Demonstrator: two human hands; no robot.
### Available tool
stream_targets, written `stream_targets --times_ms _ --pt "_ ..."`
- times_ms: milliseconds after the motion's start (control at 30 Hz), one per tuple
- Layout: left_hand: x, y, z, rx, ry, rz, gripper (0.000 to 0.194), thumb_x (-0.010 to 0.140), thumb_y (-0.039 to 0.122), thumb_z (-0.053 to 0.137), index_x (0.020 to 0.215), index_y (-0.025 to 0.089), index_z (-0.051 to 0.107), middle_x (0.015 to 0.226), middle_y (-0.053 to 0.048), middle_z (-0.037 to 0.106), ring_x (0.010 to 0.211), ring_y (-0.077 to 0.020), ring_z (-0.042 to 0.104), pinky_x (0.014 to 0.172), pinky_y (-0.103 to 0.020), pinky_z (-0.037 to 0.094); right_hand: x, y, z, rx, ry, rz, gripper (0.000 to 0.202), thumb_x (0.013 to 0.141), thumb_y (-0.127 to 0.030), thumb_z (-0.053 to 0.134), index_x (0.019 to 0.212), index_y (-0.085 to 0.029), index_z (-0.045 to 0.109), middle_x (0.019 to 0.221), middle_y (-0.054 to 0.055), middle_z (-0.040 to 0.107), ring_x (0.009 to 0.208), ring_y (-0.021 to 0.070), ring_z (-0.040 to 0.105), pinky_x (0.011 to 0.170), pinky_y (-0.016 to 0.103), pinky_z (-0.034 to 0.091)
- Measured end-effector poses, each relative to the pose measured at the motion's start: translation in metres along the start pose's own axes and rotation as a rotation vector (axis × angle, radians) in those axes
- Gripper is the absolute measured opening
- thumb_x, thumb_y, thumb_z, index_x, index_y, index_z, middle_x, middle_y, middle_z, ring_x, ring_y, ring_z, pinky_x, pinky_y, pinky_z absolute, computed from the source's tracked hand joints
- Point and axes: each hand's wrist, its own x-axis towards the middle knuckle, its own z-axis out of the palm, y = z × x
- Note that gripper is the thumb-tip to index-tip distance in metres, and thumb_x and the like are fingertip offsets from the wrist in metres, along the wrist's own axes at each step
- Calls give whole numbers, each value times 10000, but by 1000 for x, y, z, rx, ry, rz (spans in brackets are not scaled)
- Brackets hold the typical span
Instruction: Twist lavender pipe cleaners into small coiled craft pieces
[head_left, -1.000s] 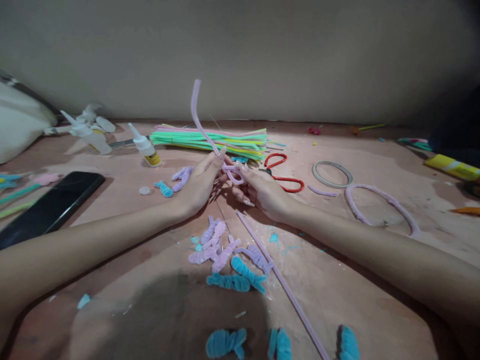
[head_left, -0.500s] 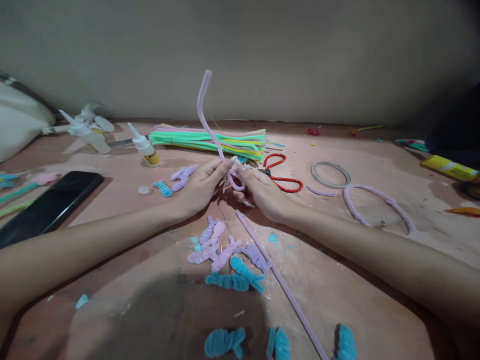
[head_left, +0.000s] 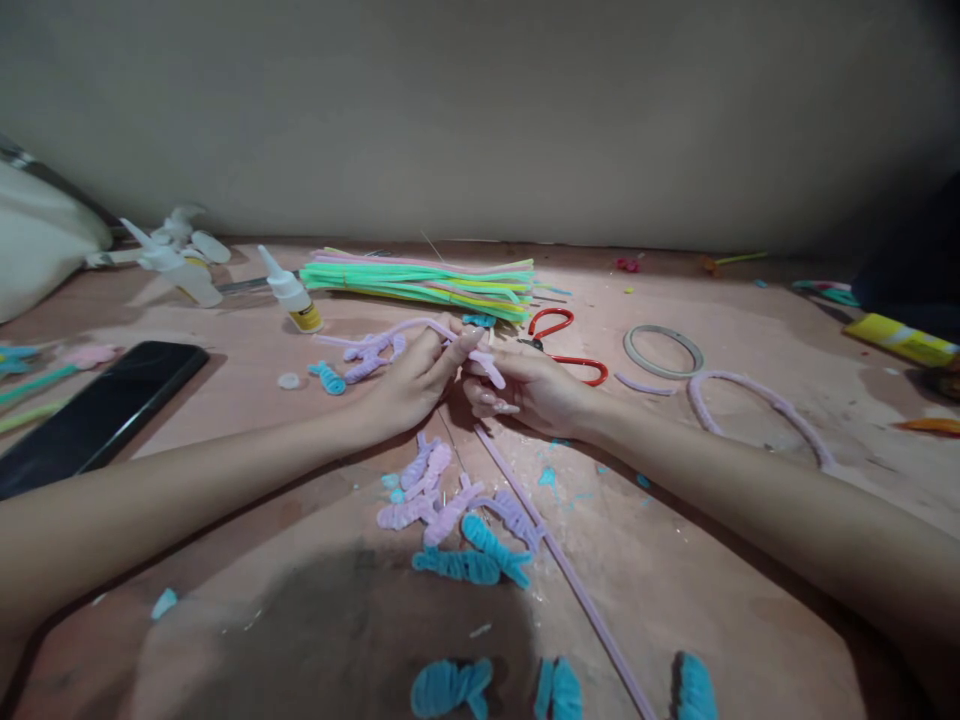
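Observation:
A lilac pipe cleaner (head_left: 490, 370) is pinched between both hands at the middle of the view; its long tail runs left over my left hand (head_left: 431, 365). The fingers of my right hand (head_left: 525, 385) are curled round its short bent end. Just below the hands lie several lilac twisted pieces (head_left: 454, 508) and blue twisted pieces (head_left: 457, 563). A straight lilac pipe cleaner (head_left: 577, 590) stretches from beneath the hands to the bottom edge. Red-handled scissors (head_left: 585, 370) lie partly hidden behind my right hand.
Behind the hands is a bundle of coloured pipe cleaners (head_left: 412, 280). Glue bottles (head_left: 296, 300) and a black phone (head_left: 105, 410) are on the left. To the right lie a roll of tape (head_left: 664, 351), a lilac-wrapped hoop (head_left: 765, 395) and a yellow tube (head_left: 900, 338).
The pipe cleaner's long tail has swung from upright down to the left. Its loop between the hands is no longer visible; a short end now points down to the right.

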Motion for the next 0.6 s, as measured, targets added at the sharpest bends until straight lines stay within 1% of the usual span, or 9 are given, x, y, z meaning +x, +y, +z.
stream_targets --times_ms 33,100,200,267,367,500,600 --pt "0 0 0 36 8 13 542 917 736 607 881 196 574 808 -14 624 753 -145 597 680 -253 504 0 1 -1 -20 -6 -2 313 1030 -226 506 721 -183 492 568 -46 446 477 73 359 480 191 335" --pt "1 -1 -1 89 14 34 541 960 726 542 853 196 566 805 -16 611 751 -144 581 706 -262 496 2 3 -2 -75 15 -71 352 1032 -276 527 695 -179 491 581 -44 456 474 65 340 474 193 321" --pt "-1 4 0 71 5 36 577 1015 710 436 777 198 550 744 -11 568 707 -143 548 696 -271 476 5 9 -6 -160 131 -225 328 1000 -334 611 726 -177 519 627 -51 469 497 57 364 465 194 288" --pt "-4 9 1 53 -44 46 545 1017 681 472 787 195 561 739 -5 566 695 -142 534 673 -267 457 6 12 -8 -192 195 -277 304 980 -355 646 765 -186 514 644 -62 472 506 54 373 476 194 297" --pt "-6 15 1 148 -113 98 442 1026 581 546 834 184 578 801 -6 600 750 -141 541 724 -261 448 6 14 -9 -227 238 -296 329 955 -389 684 779 -198 482 650 -73 474 507 50 388 483 194 312" --pt "-8 13 -1 272 -131 136 364 1089 467 443 891 189 568 864 -7 605 818 -151 547 796 -269 433 6 14 -9 -237 261 -248 382 937 -530 676 826 -212 497 665 -60 498 524 79 434 474 223 340" --pt "-8 9 -3 324 -147 137 332 1094 433 412 907 200 557 883 -8 619 838 -162 554 807 -275 433 5 12 -10 -289 247 -266 441 920 -600 682 817 -208 510 658 -57 475 529 79 402 459 225 313"
